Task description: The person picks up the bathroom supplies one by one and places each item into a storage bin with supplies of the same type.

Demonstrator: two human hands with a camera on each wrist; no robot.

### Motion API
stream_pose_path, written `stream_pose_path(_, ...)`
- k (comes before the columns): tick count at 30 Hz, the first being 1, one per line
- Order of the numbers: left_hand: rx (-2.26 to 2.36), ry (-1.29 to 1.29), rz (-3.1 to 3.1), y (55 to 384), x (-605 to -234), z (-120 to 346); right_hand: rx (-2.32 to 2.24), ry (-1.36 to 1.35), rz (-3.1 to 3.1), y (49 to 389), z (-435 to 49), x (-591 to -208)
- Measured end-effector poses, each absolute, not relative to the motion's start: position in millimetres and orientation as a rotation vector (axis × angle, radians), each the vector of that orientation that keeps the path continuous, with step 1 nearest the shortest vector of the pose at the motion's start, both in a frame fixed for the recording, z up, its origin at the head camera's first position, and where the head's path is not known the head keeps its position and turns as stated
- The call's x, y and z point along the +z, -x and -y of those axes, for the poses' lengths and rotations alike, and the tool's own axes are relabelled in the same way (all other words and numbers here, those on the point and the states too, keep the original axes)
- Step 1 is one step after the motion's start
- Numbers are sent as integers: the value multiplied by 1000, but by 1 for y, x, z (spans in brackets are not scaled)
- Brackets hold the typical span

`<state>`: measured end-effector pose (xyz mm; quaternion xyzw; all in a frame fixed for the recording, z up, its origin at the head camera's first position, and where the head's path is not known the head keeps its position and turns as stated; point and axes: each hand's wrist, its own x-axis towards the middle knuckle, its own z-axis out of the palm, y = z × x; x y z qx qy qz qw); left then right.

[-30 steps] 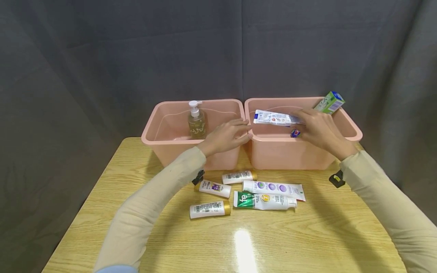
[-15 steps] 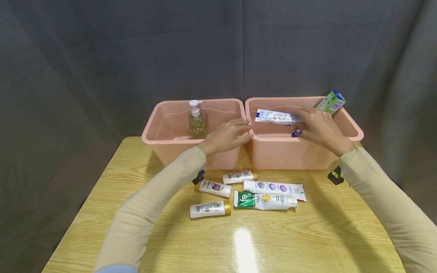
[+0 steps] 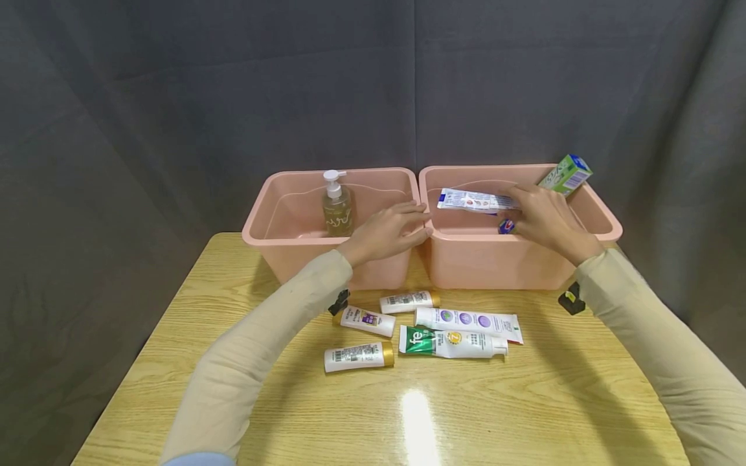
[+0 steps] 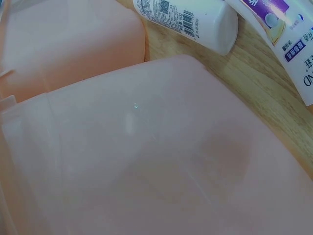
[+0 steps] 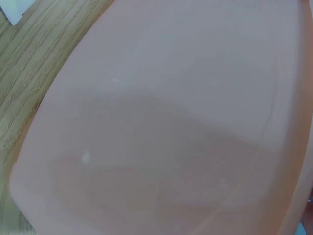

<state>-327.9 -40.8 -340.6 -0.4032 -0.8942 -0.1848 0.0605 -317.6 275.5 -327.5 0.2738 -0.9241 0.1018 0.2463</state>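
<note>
In the head view, my right hand (image 3: 544,217) reaches over the front rim of the right pink bin (image 3: 495,262) and grips the right end of a white-and-blue toothpaste tube (image 3: 469,200). The fingertips on the tube are partly hidden. Below the tube, a small blue end with a red-and-white mark (image 3: 506,226) shows inside the bin; the rest of it is hidden. My left hand (image 3: 387,233) lies over the front rim of the left pink bin (image 3: 262,238), fingers extended toward where the two bins meet, holding nothing. Both wrist views show mainly bin walls.
A pump bottle (image 3: 337,210) stands in the left bin. A green box (image 3: 565,175) leans at the right bin's back corner. On the wooden table (image 3: 326,414) lie a green-and-white tube (image 3: 451,343), a purple-dotted tube (image 3: 469,323) and small white bottles (image 3: 357,357) with gold caps.
The toothpaste tube has shifted very slightly to the right in my right hand's grip. My left hand and the things on the table stay put.
</note>
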Motion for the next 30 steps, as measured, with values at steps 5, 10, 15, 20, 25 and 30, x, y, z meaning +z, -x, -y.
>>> stream_pose_path(5,-562,1221,2713,327,-341,41,282,-726,2532,320,-276,-331)
stream_pose_path(10,-558,1218,2720,327,-340,42,292,-717,2520,321,-276,-334)
stream_pose_path(15,-558,1218,2720,328,-341,41,346,-693,2506,320,-276,-337)
stream_pose_path(20,-550,1226,2708,328,-342,42,393,-678,2486,318,-275,-340)
stream_pose_path(25,-550,1230,2709,327,-341,42,427,-664,2472,318,-274,-341)
stream_pose_path(30,-548,1218,2719,326,-339,42,453,-626,2498,317,-274,-340)
